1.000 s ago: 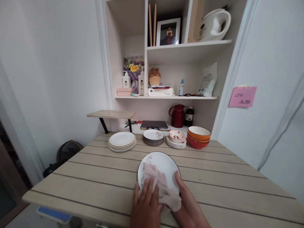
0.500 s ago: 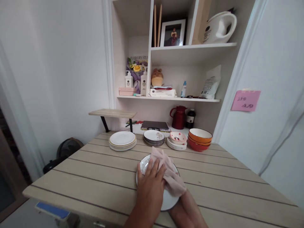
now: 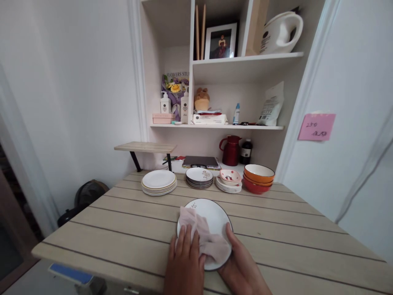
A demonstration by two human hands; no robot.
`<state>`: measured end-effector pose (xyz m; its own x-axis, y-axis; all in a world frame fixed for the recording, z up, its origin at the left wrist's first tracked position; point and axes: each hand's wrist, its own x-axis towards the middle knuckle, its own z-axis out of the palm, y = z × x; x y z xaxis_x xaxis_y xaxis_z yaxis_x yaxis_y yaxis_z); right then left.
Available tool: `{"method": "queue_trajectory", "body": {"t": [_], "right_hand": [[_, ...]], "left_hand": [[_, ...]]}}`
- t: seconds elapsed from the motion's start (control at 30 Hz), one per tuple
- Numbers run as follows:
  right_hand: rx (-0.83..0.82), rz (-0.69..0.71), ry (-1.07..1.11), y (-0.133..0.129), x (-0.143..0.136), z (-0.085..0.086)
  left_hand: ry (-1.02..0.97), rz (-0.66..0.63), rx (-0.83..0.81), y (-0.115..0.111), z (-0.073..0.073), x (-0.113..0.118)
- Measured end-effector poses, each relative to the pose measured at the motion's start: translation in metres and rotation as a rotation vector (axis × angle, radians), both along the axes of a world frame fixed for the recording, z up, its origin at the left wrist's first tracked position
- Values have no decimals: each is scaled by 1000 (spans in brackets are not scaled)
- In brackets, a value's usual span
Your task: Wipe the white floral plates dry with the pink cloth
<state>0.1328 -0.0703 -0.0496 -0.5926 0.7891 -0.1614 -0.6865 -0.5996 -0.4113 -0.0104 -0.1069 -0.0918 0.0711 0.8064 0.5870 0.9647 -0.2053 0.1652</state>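
A white plate (image 3: pixel 216 213) with a dark rim and a small floral print is tilted above the near part of the table. My right hand (image 3: pixel 241 260) grips its lower right edge, thumb on the face and the other fingers underneath. A pink cloth (image 3: pixel 196 225) lies crumpled over the plate's left and lower part. On the cloth rests my left hand (image 3: pixel 186 256), pressing it against the plate's left side, with the fingers pointing away from me and slightly apart.
Along the back of the wooden table (image 3: pixel 135 229) stand white plates (image 3: pixel 159 179), dark-rimmed plates (image 3: pixel 199 175), small dishes with a pink bowl (image 3: pixel 230 177), and orange and red bowls (image 3: pixel 258 175). Behind them are a raised shelf (image 3: pixel 144 146) and a red jug (image 3: pixel 231 150).
My left hand and the cloth have moved left and toward me across the plate, uncovering its upper right. My right thumb now shows on the plate's right edge.
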Motion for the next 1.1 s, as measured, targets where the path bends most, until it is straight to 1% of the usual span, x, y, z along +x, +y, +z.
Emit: {"method": "queue_trajectory", "body": {"t": [0.07, 0.1, 0.17, 0.23, 0.3, 0.33, 0.37, 0.43, 0.47, 0.5, 0.53, 0.57, 0.63, 0.67, 0.7, 0.73, 0.8, 0.87, 1.0, 1.1], "right_hand": [[1, -5, -11, -2, 0, 2], [2, -13, -14, -2, 0, 3], [1, -37, -9, -3, 0, 4], [-9, -75, 4, -2, 0, 4], [-40, -117, 12, 1, 2, 2], [-57, -138, 14, 2, 3, 1], [-73, -158, 16, 3, 4, 0], [-95, -184, 31, 5, 6, -2], [-99, -189, 42, 6, 6, -2], [-103, -187, 48, 6, 6, -2], [-109, -180, 50, 6, 7, -1], [-116, -175, 49, 5, 7, -1], [-128, -180, 46, 4, 7, 0], [-128, -187, 47, 4, 7, 1], [-122, -192, 49, 3, 7, 1], [-112, -187, 49, 3, 8, 1], [-84, -142, 32, 2, 10, 2], [-47, -79, 0, 3, 12, 4], [17, -6, -104, 4, 17, 7], [13, -10, -216, 6, 20, 8]], "left_hand": [[-28, -29, -14, -2, -3, -2], [-56, -53, -32, -3, -2, -3], [-131, -141, -83, -4, 9, -4], [-244, -286, -134, -2, 24, -5], [-470, -322, -125, 4, 41, -6], [-620, -326, -114, 8, 47, -8], [-800, -299, -75, 12, 53, -9], [-1137, -169, 14, 19, 59, -13], [-1293, -115, 25, 21, 61, -14], [-1453, -97, -5, 22, 62, -14], [-1616, -125, -71, 21, 62, -14], [-1776, -201, -180, 19, 62, -13], [-2039, -435, -471, 14, 63, -10], [-2121, -554, -616, 12, 64, -9], [-2172, -650, -736, 11, 64, -8], [-2202, -715, -817, 11, 65, -9], [-2228, -781, -882, 12, 67, -12], [-2228, -817, -889, 14, 67, -17], [-2212, -827, -866, 15, 66, -22], [-2216, -748, -895, 15, 63, -16]]}}
